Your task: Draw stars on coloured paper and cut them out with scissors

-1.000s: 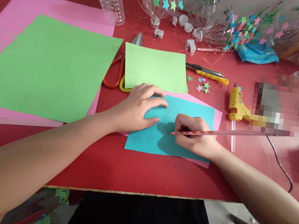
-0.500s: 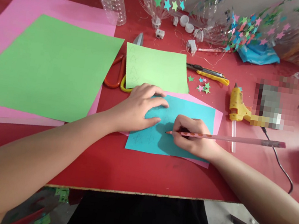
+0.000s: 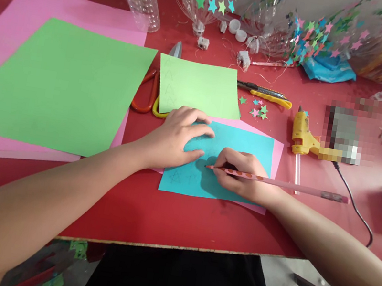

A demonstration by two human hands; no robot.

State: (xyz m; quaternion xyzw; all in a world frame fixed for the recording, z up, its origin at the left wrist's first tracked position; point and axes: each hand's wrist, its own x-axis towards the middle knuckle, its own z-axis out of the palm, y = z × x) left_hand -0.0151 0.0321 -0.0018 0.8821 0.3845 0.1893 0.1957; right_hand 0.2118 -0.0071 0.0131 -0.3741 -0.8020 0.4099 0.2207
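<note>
My right hand (image 3: 240, 172) is closed around a pink spotted pencil (image 3: 279, 182), its tip at the surface of a blue sheet of paper (image 3: 249, 140). Faint star outlines are drawn on the blue sheet's lower left part. My left hand (image 3: 184, 137) lies on the sheet's left side with fingers spread, touching nothing else that I can make out. Under the blue sheet, a pink sheet (image 3: 276, 159) shows at the right edge. Just above my left hand lies a light green sheet (image 3: 200, 86) with star outlines down its left side, partly covering scissors (image 3: 143, 99).
Large green paper (image 3: 62, 84) on pink paper (image 3: 27, 6) takes up the left. Right of the sheets are a yellow box cutter (image 3: 270, 98), small paper stars (image 3: 259, 110) and a corded glue gun (image 3: 301, 134). Star-covered plastic bottle pieces (image 3: 202, 0) line the back.
My right hand and the pencil have shifted slightly left on the blue sheet, and the pencil's back end has dipped lower. My left hand has stayed in place on the paper.
</note>
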